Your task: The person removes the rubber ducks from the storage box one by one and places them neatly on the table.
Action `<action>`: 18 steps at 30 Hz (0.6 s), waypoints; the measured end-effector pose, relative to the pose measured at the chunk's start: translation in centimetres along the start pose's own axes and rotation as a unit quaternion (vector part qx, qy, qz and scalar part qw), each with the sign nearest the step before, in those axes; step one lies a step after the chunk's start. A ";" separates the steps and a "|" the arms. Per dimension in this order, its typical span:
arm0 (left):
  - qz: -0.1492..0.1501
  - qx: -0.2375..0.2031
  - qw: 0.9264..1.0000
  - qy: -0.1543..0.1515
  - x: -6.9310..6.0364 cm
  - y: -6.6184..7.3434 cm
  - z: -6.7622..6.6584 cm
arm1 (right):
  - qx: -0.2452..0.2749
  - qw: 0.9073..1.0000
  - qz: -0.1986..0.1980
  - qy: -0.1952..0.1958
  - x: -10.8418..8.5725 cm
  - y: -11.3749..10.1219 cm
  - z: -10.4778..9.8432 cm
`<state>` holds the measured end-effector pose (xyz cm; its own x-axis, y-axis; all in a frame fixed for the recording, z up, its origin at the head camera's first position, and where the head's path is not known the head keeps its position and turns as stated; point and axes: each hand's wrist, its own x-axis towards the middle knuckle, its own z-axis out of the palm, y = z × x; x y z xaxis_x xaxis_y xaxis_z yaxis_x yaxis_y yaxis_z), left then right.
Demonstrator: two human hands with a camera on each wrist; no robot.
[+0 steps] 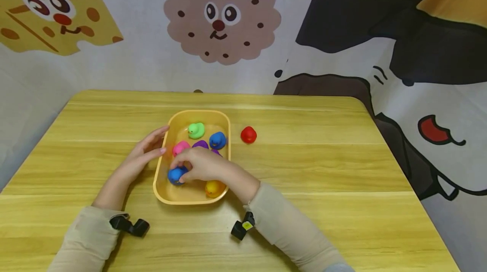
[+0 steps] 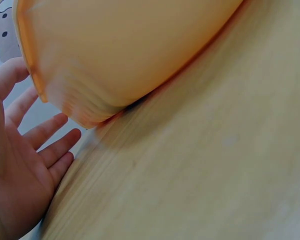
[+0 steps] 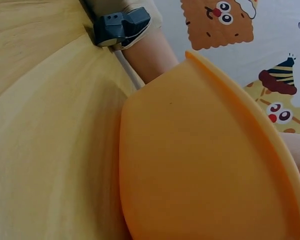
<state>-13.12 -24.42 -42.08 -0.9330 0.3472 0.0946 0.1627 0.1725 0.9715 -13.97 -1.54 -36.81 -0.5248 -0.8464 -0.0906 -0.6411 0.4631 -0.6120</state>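
A yellow-orange tray [image 1: 192, 201] holds several rubber ducks. Inside it, my right hand [image 1: 201, 164] pinches a blue duck [image 1: 176, 175] between thumb and fingers near the left side. My left hand [image 1: 141, 158] touches the tray's left rim with thumb and fingertips, fingers spread; the left wrist view shows this hand [image 2: 27, 145] beside the tray wall [image 2: 120, 50]. A green duck [image 1: 196, 130], a pink duck [image 1: 181, 148], another blue duck [image 1: 217, 140], purple ones [image 1: 200, 144] and an orange-yellow duck [image 1: 214, 188] lie around my right hand. The tray wall [image 3: 200, 160] hides that hand in the right wrist view.
On the wooden table [image 1: 323, 158], a red duck [image 1: 249, 135] sits to the right of the tray. A cloth with cartoon figures [image 1: 222, 23] hangs behind the table's back edge.
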 end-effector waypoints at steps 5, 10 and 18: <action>0.001 -0.001 1.000 0.001 0.0 -0.1 0.0 | 0.003 1.000 -0.002 0.000 0.2 0.2 0.3; 0.004 0.002 1.000 0.002 0.0 -0.2 0.0 | 0.015 1.000 -0.003 0.001 0.2 0.2 0.4; -0.001 0.003 1.000 0.002 0.0 0.0 0.1 | 0.014 1.000 0.005 -0.004 0.2 0.2 0.4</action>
<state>-13.08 -24.33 -42.06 -0.9347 0.3429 0.0942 0.1629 0.1777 0.9705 -13.97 -1.74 -37.27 -0.5264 -0.8441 -0.1018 -0.6209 0.4635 -0.6322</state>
